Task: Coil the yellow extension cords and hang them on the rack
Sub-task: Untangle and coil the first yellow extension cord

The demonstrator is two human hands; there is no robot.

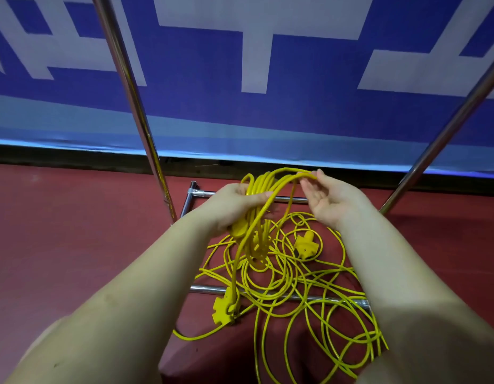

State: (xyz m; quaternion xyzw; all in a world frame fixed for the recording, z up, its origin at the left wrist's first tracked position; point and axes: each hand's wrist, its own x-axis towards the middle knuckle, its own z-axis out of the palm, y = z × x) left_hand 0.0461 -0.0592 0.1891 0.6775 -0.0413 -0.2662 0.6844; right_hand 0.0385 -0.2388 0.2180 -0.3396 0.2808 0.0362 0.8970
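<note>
A bundle of finished loops point(261, 187) of yellow extension cord hangs from a person's left hand point(234, 206), whose fingers and thumb are curled around the gathered turns so they stay stacked while more cord is added. At about 3 o'clock from it, the right hand point(327, 198) pinches the next loop point(293, 176) between thumb and fingertips, palm up, and lifts it over toward the bundle, apparently to lay it alongside the turns already gathered. Below the hands, from roughly 5 to 7 o'clock, the uncoiled cord point(309, 295) sprawls in a loose tangle on the red floor point(74, 245), draped across the rack's lower crossbar point(207, 289). One yellow socket end point(226, 306) lies at 6 o'clock beside that bar; a second yellow connector point(306, 245) sits within the tangle at 4 o'clock. The rack's chrome uprights point(135, 106) rise at 11 and 2 o'clock, framing the work, so the finished coil can be hung close by. Behind stands a blue-and-white banner point(295, 106). Judging by the tangle, much coiling remains and nothing visible hangs on the rack.
</note>
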